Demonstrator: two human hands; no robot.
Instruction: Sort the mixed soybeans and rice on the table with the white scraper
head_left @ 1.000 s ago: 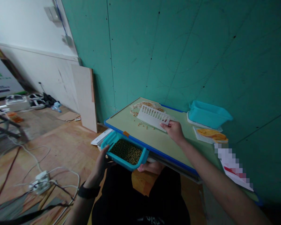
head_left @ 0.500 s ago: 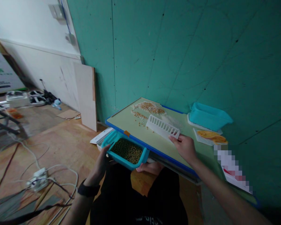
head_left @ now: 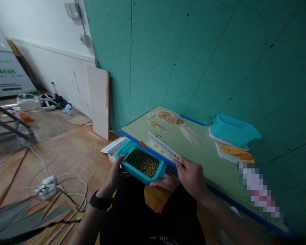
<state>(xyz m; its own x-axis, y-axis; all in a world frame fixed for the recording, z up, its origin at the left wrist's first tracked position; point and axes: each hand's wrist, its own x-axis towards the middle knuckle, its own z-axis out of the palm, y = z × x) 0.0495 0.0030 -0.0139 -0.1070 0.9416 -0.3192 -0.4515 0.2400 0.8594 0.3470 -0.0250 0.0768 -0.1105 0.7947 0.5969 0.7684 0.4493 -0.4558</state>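
Observation:
My left hand (head_left: 114,177) grips the left end of a turquoise plastic box (head_left: 135,173), its thumb over the rim. Inside lie dark green beans (head_left: 135,158) and paler, yellowish beans (head_left: 151,167). My right hand (head_left: 191,175) pinches the near end of a white slotted plastic strip (head_left: 164,147), standing on its edge by the front of the tabletop (head_left: 214,163). Beyond the strip, yellow beans (head_left: 169,117) are spread with white grains. A separate heap of white grains (head_left: 192,136) lies to the right. The box sits low, against the table's front edge.
On the table's right stand an empty turquoise box (head_left: 234,129), an orange-yellow cloth-like item (head_left: 237,153) on a white piece, and a blurred-out packet. A green wall (head_left: 193,61) rises behind. Cables and a power strip (head_left: 46,187) lie on the floor at left.
My right hand has drawn the white slotted strip toward me to the table's front edge and turned it more upright. The white grain heap is now uncovered. My left hand keeps its hold.

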